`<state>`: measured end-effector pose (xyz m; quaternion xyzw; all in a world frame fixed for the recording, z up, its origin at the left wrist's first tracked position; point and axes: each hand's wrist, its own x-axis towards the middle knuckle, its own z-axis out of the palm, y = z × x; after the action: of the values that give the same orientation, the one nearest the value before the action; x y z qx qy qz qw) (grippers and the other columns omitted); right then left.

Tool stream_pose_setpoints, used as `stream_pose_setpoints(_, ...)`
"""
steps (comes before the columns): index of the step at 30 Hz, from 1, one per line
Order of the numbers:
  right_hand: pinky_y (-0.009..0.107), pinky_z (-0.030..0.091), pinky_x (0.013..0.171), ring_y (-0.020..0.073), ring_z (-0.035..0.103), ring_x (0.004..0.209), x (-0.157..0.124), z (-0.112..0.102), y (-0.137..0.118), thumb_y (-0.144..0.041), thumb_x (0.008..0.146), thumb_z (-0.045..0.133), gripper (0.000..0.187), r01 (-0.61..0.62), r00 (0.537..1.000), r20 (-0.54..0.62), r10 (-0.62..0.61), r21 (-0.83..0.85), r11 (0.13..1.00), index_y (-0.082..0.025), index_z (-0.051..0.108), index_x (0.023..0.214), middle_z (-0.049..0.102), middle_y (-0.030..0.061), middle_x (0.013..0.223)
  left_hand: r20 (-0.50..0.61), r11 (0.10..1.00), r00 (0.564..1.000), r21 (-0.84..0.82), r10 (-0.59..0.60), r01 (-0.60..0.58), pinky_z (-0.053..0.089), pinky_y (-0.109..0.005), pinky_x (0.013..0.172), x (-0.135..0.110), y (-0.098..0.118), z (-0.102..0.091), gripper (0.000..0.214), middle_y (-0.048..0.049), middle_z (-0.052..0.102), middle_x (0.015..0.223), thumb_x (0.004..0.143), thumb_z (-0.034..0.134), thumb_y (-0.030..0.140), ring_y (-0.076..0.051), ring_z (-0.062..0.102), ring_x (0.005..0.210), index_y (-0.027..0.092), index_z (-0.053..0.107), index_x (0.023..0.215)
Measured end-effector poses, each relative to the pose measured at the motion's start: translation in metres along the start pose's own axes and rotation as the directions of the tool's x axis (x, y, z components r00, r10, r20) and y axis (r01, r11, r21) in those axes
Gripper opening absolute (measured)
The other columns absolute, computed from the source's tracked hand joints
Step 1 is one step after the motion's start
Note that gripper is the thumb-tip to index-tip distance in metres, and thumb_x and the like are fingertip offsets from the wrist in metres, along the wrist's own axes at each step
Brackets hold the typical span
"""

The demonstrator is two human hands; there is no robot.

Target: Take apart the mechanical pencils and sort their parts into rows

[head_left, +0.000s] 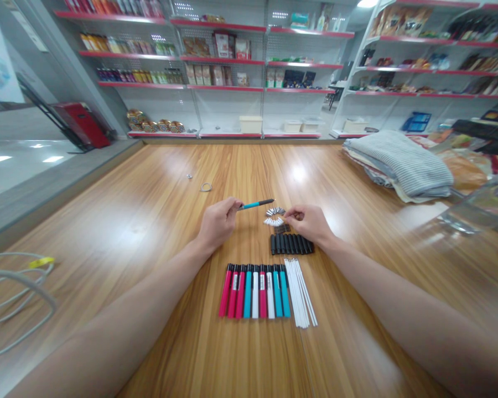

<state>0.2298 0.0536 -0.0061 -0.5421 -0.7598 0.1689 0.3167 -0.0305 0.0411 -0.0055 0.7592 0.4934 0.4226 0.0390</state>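
My left hand (221,221) pinches a blue pen (251,205) by its rear end. Its black grip points right, and a thin tip shows at the end. My right hand (309,222) has thumb and forefinger pressed together beside the small parts; whatever is between them is too small to make out. Close to those fingers lie an arc of silver pen tips (275,211), a row of small white pieces (273,221) and some small dark pieces, perhaps springs (282,228). Black grips (291,244) are lined up just below. Nearer me are pink, blue and white pen barrels (255,293) and white refills (301,293).
Farther back on the wooden table (170,265) are a ring-shaped coil (206,187) and a small metal bit (189,177). Folded striped cloth (402,163) and a clear container (468,204) sit at right. A pale cable (20,293) loops at left. Stocked shelves (224,59) stand behind.
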Motion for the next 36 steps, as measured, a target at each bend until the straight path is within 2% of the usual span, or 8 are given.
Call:
stream_pose_setpoints(4,0.022,0.043,0.063,0.0128,0.061,0.065,0.001,0.0,0.002,-0.029,0.076,0.059,0.017,0.0,1.0,-0.019,-0.001,-0.056,0.998,-0.021,0.073,0.08,0.071,0.0008,0.073,0.0,1.0,1.0,0.001,0.005,-0.005,0.038,-0.023,0.057,0.0,0.001,-0.001,0.032,-0.0032,0.062,0.071,0.096,0.037,0.034,-0.013,0.056,0.065,0.017,0.063,0.088)
stream_pose_setpoints(10,0.021,0.04,0.059,0.0136,0.061,0.067,0.0,0.0,0.002,-0.017,0.07,0.055,0.019,-0.076,0.993,-0.1,0.059,-0.178,0.981,-0.021,0.072,0.078,0.069,0.0003,0.071,-0.019,1.0,1.0,-0.001,0.001,-0.001,0.036,-0.022,0.055,0.001,0.001,-0.001,0.032,-0.0027,0.061,0.068,0.095,0.039,0.034,-0.012,0.055,0.062,0.016,0.063,0.086)
stream_pose_setpoints(18,0.023,0.039,0.058,0.0151,0.061,0.067,-0.002,-0.003,0.002,-0.018,0.066,0.056,0.018,-0.138,0.983,-0.158,0.098,-0.269,0.953,-0.022,0.071,0.075,0.068,0.0007,0.071,-0.034,1.0,0.999,0.008,0.0,0.001,0.035,-0.022,0.054,0.001,0.002,-0.001,0.032,-0.0017,0.06,0.065,0.096,0.038,0.034,-0.012,0.054,0.06,0.017,0.064,0.087)
stream_pose_setpoints(24,0.023,0.04,0.058,0.0138,0.06,0.063,0.001,-0.002,0.007,-0.02,0.068,0.053,0.021,-0.096,0.989,-0.126,0.077,-0.153,0.984,-0.021,0.071,0.08,0.067,-0.0005,0.067,-0.044,1.0,0.999,0.008,-0.007,0.007,0.035,-0.022,0.053,0.0,0.002,-0.001,0.032,-0.0021,0.06,0.065,0.095,0.039,0.035,-0.012,0.055,0.061,0.017,0.064,0.085)
stream_pose_setpoints(27,0.023,0.041,0.06,0.0132,0.059,0.061,0.003,-0.002,0.013,-0.02,0.069,0.052,0.023,-0.086,0.985,-0.155,0.071,-0.094,0.992,-0.02,0.071,0.081,0.067,0.0,0.066,-0.053,1.0,0.998,-0.002,-0.02,0.02,0.036,-0.022,0.053,0.0,0.001,-0.001,0.032,-0.0026,0.061,0.066,0.095,0.039,0.034,-0.013,0.056,0.062,0.017,0.064,0.086)
stream_pose_setpoints(31,0.023,0.04,0.06,0.0136,0.059,0.062,0.003,-0.003,0.014,-0.021,0.069,0.053,0.021,-0.119,0.979,-0.176,0.098,-0.115,0.986,-0.02,0.071,0.079,0.066,-0.0005,0.064,-0.059,1.0,0.998,-0.014,-0.026,0.025,0.037,-0.022,0.055,0.0,0.0,-0.001,0.031,-0.0032,0.063,0.069,0.095,0.039,0.034,-0.013,0.057,0.064,0.017,0.063,0.087)
stream_pose_setpoints(36,0.023,0.037,0.056,0.0141,0.06,0.066,0.001,-0.003,0.006,-0.025,0.069,0.057,0.018,-0.191,0.976,-0.142,0.167,-0.174,0.966,-0.023,0.071,0.081,0.068,-0.0011,0.069,-0.06,0.999,0.998,-0.016,-0.029,0.028,0.037,-0.022,0.055,0.0,-0.001,-0.001,0.031,-0.0033,0.063,0.071,0.095,0.039,0.034,-0.013,0.057,0.064,0.017,0.064,0.089)
